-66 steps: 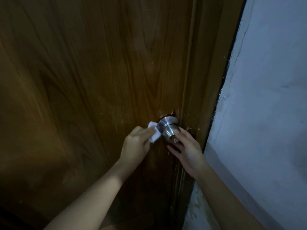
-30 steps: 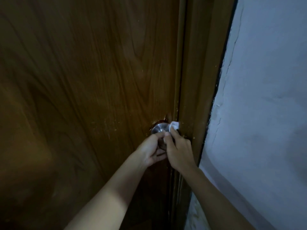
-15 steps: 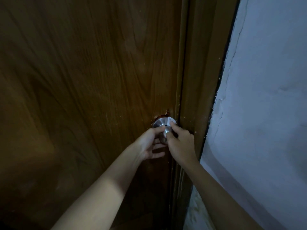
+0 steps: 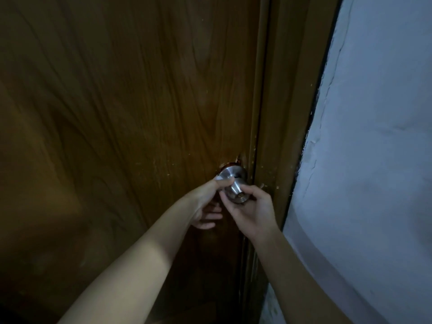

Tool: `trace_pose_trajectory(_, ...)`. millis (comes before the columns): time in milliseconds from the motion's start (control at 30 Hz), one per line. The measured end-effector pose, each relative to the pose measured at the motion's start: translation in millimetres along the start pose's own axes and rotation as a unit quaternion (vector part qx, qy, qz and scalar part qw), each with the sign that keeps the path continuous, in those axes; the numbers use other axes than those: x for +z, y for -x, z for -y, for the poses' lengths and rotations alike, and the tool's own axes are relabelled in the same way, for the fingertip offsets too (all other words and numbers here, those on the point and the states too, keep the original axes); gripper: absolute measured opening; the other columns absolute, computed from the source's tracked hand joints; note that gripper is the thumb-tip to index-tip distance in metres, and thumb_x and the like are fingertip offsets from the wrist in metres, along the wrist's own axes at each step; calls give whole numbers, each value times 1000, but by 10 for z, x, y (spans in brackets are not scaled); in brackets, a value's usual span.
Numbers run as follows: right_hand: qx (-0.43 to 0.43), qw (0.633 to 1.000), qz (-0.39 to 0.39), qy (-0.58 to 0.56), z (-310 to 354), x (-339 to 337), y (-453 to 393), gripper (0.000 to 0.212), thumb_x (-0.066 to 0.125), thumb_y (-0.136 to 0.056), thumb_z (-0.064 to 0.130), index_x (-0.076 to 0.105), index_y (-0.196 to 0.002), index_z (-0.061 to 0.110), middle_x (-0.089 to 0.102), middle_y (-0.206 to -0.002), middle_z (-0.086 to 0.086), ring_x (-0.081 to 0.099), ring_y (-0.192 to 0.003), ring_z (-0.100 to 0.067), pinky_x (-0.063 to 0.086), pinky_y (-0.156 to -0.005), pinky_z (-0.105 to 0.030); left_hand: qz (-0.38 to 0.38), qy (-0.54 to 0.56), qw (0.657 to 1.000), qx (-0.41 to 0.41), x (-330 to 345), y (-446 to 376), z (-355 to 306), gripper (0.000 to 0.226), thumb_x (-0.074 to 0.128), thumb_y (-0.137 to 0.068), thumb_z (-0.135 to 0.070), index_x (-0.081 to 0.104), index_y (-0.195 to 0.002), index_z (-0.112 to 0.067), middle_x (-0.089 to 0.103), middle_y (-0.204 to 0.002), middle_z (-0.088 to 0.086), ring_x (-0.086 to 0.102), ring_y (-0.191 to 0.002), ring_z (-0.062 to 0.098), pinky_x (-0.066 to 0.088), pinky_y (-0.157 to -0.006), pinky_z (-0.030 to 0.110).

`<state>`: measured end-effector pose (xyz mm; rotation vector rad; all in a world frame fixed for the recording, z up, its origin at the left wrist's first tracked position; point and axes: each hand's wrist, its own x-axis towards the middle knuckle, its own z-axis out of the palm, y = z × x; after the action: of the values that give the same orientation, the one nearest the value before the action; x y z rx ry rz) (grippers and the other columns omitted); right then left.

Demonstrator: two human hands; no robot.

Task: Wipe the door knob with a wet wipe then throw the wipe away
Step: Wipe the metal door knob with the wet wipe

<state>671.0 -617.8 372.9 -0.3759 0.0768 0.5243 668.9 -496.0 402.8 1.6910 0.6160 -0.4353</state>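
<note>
Your left hand [image 4: 205, 202] pinches the wet wipe [image 4: 219, 178] between thumb and forefinger, pressing it on the upper left of the door knob [image 4: 233, 183], low on the door [image 4: 128, 113] by its right edge. Your right hand [image 4: 253, 211] curls around the knob's near end from the right. The knob's axis points toward you, so the left hand, touching it, sweeps around that axis.
</note>
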Motion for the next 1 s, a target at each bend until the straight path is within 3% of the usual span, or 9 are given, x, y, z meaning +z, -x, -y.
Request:
trace_pose_trajectory(267,12,994,-96,56,-28,-13,56,43,69,-71,3,60,-113,0,65,-102,-19,65,-84,-19,57,-55,-19,0,-31,999,33,7,26,-89,51,58,-73,-59,58,-107,-21,63,-104,6,58,-96,20,43,-78,34)
trace_pose_trajectory(400,-148,941,-221,208,-101,-137,220,21,68,-75,-3,67,-95,1,70,-93,-13,68,-82,-19,57,-63,-24,9,-20,999,28,24,10,-121,38,58,-75,-53,60,-95,-20,65,-89,4,59,-84,17,41,-77,34)
trace_pose_trajectory(467,-290,869,-236,323,-135,-161,306,14,68,-78,2,69,-87,12,71,-92,-7,67,-82,-14,55,-69,-24,21,7,1000,14,37,-11,-123,44,60,-73,-52,61,-99,-15,68,-93,6,62,-87,18,42,-76,34)
trace_pose_trajectory(567,-475,675,-199,529,-152,-221,278,22,65,-81,3,69,-100,14,69,-104,-2,65,-91,-7,54,-75,-16,46,64,997,-1,82,-38,-96,49,62,-73,-49,63,-104,-10,70,-99,7,64,-91,19,44,-70,33)
trace_pose_trajectory(667,-489,532,-110,682,-241,-275,132,36,54,-89,6,55,-125,6,58,-129,-12,56,-118,-20,50,-94,-28,60,133,989,6,123,-34,-55,40,61,-76,-44,63,-101,-12,69,-101,7,62,-94,21,45,-71,35)
trace_pose_trajectory(733,-431,519,-69,735,-289,-260,79,46,40,-95,18,34,-141,11,40,-146,-7,42,-131,-17,42,-101,-26,64,149,987,9,133,-40,-32,39,61,-77,-43,63,-102,-13,68,-104,7,61,-97,21,45,-73,35)
trace_pose_trajectory(800,-392,537,-74,743,-278,-227,33,49,33,-98,22,23,-145,14,38,-143,2,45,-123,-9,39,-91,-12,65,154,986,12,135,-47,-17,39,61,-77,-43,64,-102,-13,68,-106,6,60,-99,21,44,-76,35)
trace_pose_trajectory(900,-378,580,-126,711,-214,-244,-16,44,34,-99,18,31,-142,15,60,-118,-6,60,-97,-8,39,-69,2,62,152,986,15,140,-48,-6,39,61,-77,-43,64,-103,-13,68,-106,6,60,-99,21,44,-79,35)
trace_pose_trajectory(1000,-339,623,-158,687,-235,-326,63,31,37,-98,15,55,-121,5,63,-84,-4,57,-69,-1,39,-57,0,53,146,988,21,143,-33,3,36,61,-78,-44,63,-98,-14,68,-105,6,60,-98,21,43,-78,36)
